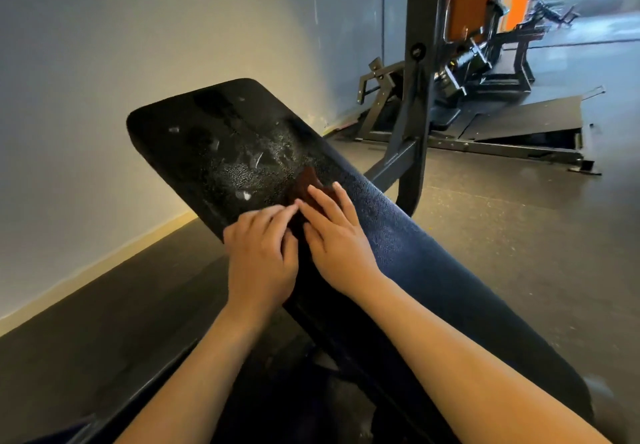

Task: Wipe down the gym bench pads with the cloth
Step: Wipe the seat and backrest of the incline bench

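In the head view, a long black bench pad (pixel 194 138) slants up and away from the person. Its upper half is speckled with wet droplets (pixel 249 166) and a few pale smears, which suggests that stretch is not yet wiped. The cloth (pixel 306 184), a dark reddish-brown rag, lies on the pad's middle, just below the wet patch, and both hands cover most of it. The right hand (pixel 337 235) lies flat on the cloth with its fingers straight and slightly apart, probably to spread pressure over the fabric and keep it from bunching. The left hand (pixel 261 253) sits at the pad's left edge with its fingers (pixel 277 213) bent and close together and their tips on the cloth's near side. Whether they pinch the fabric or only steady it cannot be told. Both forearms reach in from the pad's lower end, a stance suited to pushing the cloth up into the droplets. Beyond the pad's right side stands a dark machine upright (pixel 420 62) on the rubber floor (pixel 502 235).
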